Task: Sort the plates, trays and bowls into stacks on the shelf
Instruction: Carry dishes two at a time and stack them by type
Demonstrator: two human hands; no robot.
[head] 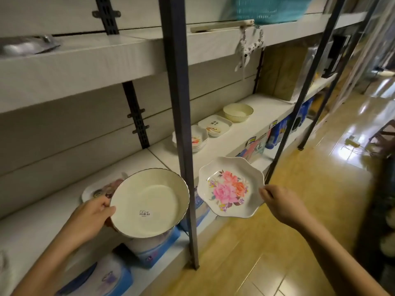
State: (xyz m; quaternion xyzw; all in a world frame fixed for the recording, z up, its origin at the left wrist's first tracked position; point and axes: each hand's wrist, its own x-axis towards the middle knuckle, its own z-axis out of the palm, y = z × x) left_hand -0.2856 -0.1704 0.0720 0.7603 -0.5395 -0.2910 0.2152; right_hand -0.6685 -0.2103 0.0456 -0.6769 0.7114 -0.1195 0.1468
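Left hand (93, 212) grips a round cream scalloped plate (149, 202) by its left rim; right hand (280, 205) pinches a wavy-edged white floral plate (230, 185).

The cream scalloped round plate (149, 201) hides most of a patterned white tray (96, 190) lying on the white shelf (27, 229) behind it. Its price sticker (145, 214) is too small to read. The teal plastic basket (271, 9) up top is blurred and cut by the edge.
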